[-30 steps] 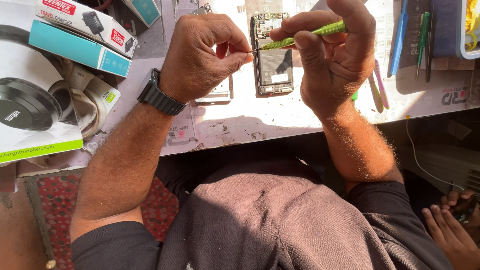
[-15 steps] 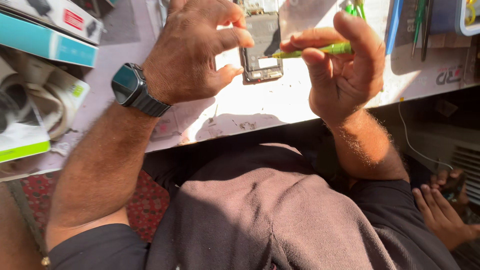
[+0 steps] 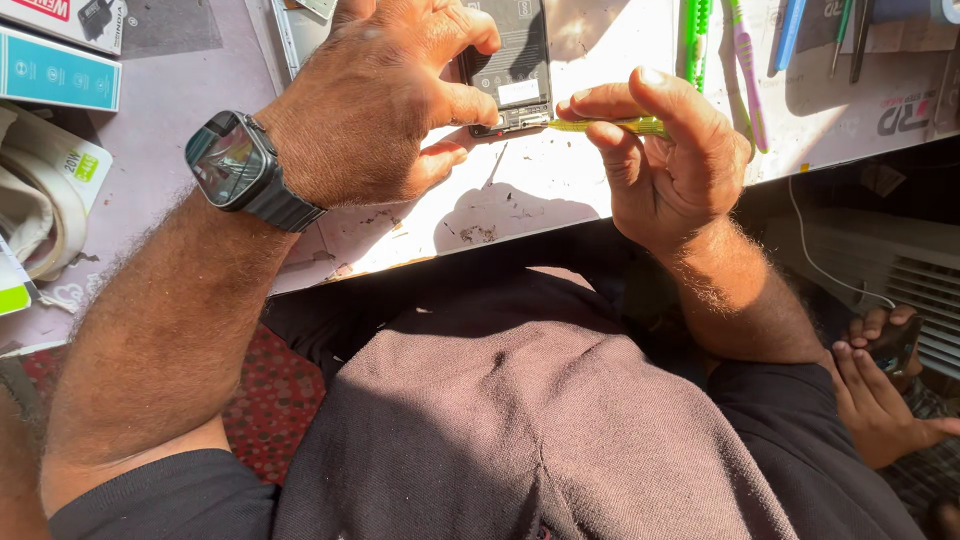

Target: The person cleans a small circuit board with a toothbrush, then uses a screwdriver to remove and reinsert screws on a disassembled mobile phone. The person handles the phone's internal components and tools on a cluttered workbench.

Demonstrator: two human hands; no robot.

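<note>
Head view: sunlit, dusty white bench [image 3: 560,190]; left hand [image 3: 375,95] steadies opened phone [image 3: 508,60], right hand [image 3: 665,150] grip pinches green tool [image 3: 605,125]

Green-yellow tool [image 3: 610,125], translucent, upper mid frame. Opened phone [image 3: 508,62] above it: black inside w/ white sticker patch. Worktop [image 3: 560,190] pale pinkish-white, sunlit, brown specks + scuffs. Smartwatch [image 3: 240,170] at left: dark grey case & band, glossy screen w/ greenish reflection. Upper left: teal box [image 3: 55,70] w/ small white icons; white box [image 3: 60,15] above it w/ red patch. Cream tape roll [image 3: 45,190] at left edge, lime-green label. Upper right: green comb-like tool [image 3: 697,30], pink-purple toothbrush [image 3: 745,70], blue pen [image 3: 790,35]. Lower frame: grey-mauve trousers [image 3: 540,420], black sleeves [image 3: 160,495]. Lower left: red mat [image 3: 275,400] w/ small dotted pattern. White cable [image 3: 815,255] at right.
</note>
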